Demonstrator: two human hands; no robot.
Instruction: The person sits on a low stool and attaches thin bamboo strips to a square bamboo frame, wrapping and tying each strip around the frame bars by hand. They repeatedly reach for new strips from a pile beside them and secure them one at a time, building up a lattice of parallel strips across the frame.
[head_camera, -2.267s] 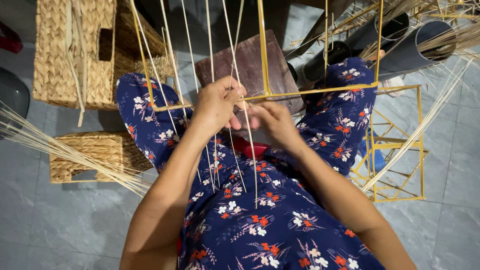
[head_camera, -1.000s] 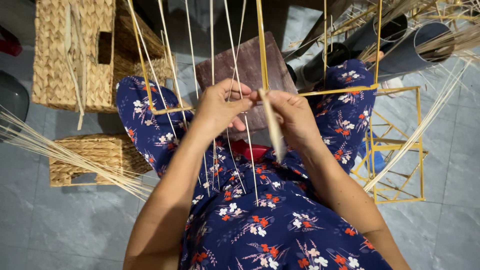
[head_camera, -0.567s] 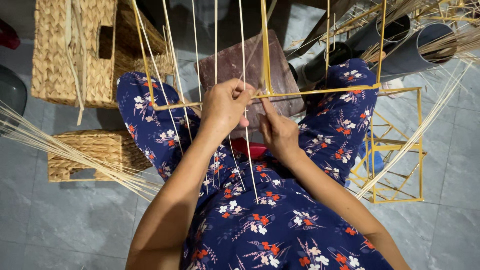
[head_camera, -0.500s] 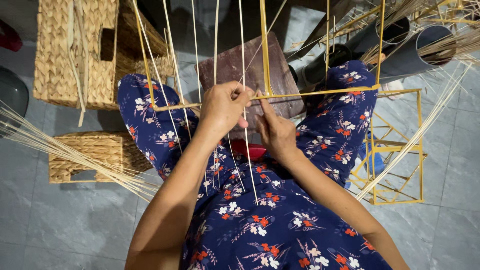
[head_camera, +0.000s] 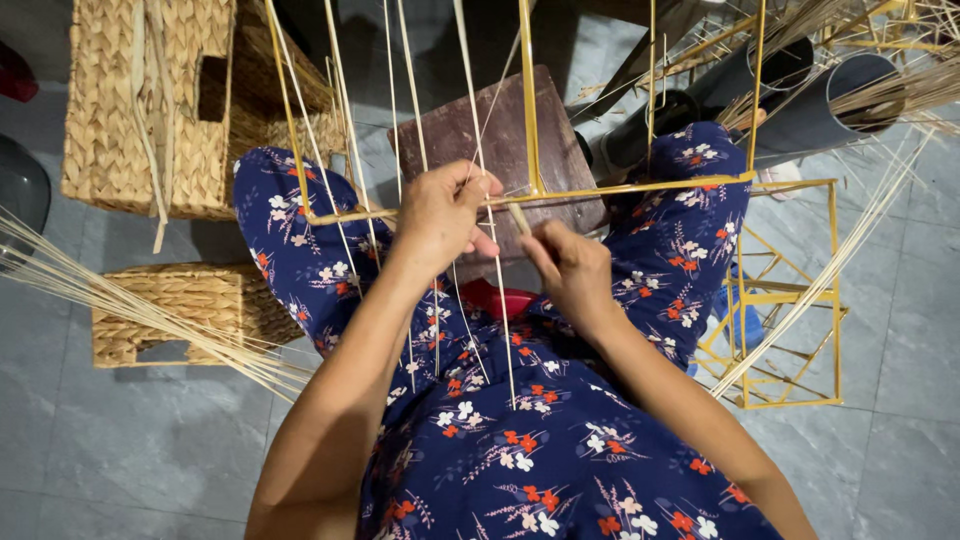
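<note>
Grey tiled floor, two woven straw baskets at left of frame. At centre my left hand pinches one thin pale reed against the yellow metal wire frame. My right hand grips a short pale strip just beside.

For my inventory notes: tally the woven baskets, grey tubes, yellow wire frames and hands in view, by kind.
Woven baskets: 2, a tall basket and a low basket
Grey tubes: 2
Yellow wire frames: 2, lap frame, floor frame
Hands: 2, left hand, right hand
Total: 8
</note>
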